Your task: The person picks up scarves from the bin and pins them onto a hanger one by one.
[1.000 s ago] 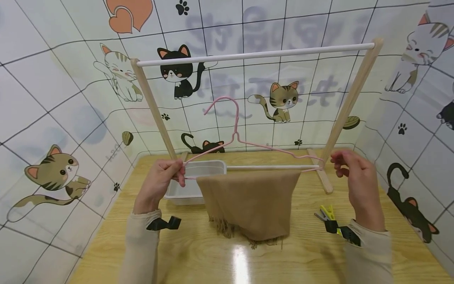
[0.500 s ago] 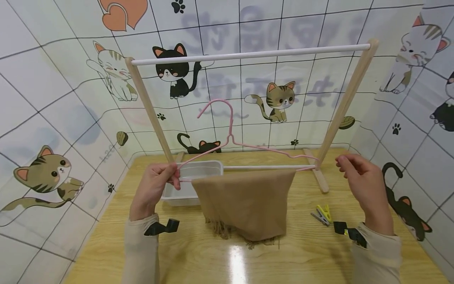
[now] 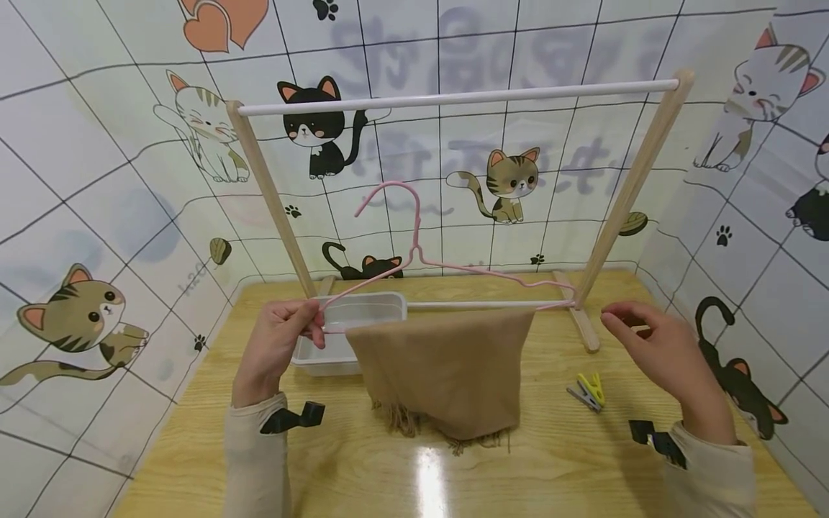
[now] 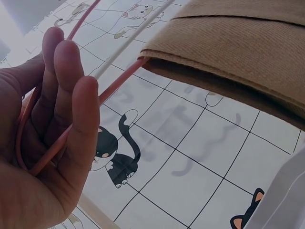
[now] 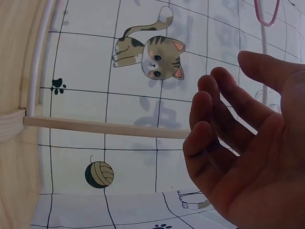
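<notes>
My left hand (image 3: 275, 342) grips the left corner of a pink clothes hanger (image 3: 416, 230), held up above the table. In the left wrist view, the fingers of that hand (image 4: 57, 129) curl round the pink wire. A tan fringed scarf (image 3: 447, 374) hangs folded over the hanger's lower bar, its fringe pointing down. On the right, my right hand (image 3: 660, 352) holds nothing and stands apart from the hanger's right corner. The right wrist view shows this hand (image 5: 243, 143) with loosely bent fingers and the thumb apart from them.
Behind the hanger stands a drying rack with a white top rail (image 3: 453, 99) and wooden posts (image 3: 618, 194). A white plastic basin (image 3: 327, 367) sits at its left foot. Yellow and grey clothespins (image 3: 588, 392) lie on the wooden table (image 3: 518, 475) at the right.
My right hand has drawn away from the hanger's right corner, rightward and slightly down. The hanger and scarf, with my left hand, have shifted slightly left in the view.
</notes>
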`<move>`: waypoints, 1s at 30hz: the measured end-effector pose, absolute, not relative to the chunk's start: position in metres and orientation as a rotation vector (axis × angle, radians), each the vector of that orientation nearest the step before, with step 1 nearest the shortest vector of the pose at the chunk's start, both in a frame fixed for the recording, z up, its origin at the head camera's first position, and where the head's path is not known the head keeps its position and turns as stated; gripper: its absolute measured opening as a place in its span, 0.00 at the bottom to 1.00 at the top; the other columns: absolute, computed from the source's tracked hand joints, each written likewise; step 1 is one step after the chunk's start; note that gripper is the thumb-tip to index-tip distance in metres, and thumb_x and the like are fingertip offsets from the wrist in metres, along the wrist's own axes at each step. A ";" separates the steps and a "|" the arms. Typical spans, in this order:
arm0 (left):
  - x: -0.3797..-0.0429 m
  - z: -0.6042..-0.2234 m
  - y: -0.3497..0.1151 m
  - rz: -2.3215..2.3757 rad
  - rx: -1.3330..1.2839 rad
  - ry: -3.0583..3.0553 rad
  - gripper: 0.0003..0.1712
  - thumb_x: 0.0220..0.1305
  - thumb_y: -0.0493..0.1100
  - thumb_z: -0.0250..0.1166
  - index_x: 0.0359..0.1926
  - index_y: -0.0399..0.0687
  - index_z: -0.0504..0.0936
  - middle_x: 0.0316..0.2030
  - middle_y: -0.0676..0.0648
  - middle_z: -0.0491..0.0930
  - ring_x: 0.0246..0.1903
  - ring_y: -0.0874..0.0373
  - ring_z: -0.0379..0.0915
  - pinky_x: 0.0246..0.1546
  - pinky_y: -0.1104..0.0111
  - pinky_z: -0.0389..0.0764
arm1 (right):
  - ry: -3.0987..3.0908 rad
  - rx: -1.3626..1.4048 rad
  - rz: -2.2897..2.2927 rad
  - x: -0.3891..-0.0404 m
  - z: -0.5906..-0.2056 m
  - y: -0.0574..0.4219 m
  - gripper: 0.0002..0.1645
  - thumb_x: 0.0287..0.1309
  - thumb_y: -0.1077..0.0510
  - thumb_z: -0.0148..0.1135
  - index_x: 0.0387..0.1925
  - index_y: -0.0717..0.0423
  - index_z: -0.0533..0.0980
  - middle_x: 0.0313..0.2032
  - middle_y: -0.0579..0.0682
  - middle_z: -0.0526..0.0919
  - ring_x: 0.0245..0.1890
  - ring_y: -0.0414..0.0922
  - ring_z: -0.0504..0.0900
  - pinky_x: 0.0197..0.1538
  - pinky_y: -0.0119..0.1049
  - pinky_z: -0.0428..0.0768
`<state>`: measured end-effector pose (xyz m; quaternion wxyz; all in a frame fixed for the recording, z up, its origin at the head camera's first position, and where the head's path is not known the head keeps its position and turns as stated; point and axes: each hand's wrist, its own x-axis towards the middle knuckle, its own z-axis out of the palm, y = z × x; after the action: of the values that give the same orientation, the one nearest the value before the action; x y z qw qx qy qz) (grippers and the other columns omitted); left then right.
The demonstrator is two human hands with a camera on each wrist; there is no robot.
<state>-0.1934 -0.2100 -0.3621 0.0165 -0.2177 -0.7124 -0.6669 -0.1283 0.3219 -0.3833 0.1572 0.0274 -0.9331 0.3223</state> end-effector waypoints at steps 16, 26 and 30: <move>-0.194 -0.363 -0.212 -2.072 -0.630 -2.225 0.20 0.78 0.42 0.58 0.26 0.45 0.84 0.16 0.52 0.81 0.19 0.59 0.80 0.31 0.69 0.80 | -2.866 0.194 0.783 -0.123 -0.425 0.320 0.28 0.69 0.44 0.64 0.59 0.60 0.79 0.51 0.59 0.85 0.46 0.54 0.82 0.40 0.38 0.79; -0.193 -0.362 -0.214 -2.073 -0.649 -2.211 0.21 0.78 0.37 0.55 0.25 0.46 0.84 0.16 0.52 0.81 0.18 0.60 0.80 0.30 0.70 0.80 | -3.003 0.185 0.749 -0.124 -0.449 0.316 0.27 0.63 0.47 0.71 0.53 0.63 0.82 0.48 0.60 0.84 0.42 0.53 0.82 0.37 0.47 0.79; -0.193 -0.363 -0.214 -2.070 -0.650 -2.215 0.21 0.78 0.39 0.56 0.26 0.46 0.85 0.16 0.52 0.81 0.19 0.60 0.80 0.31 0.69 0.80 | -3.017 0.200 0.716 -0.124 -0.457 0.316 0.21 0.60 0.49 0.73 0.46 0.61 0.84 0.44 0.55 0.86 0.40 0.51 0.82 0.37 0.47 0.79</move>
<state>-0.1926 -0.2142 -0.3625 0.0205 -0.2097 -0.7142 -0.6674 -0.1242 0.3161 -0.4573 0.0172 0.0642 -0.9709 0.2303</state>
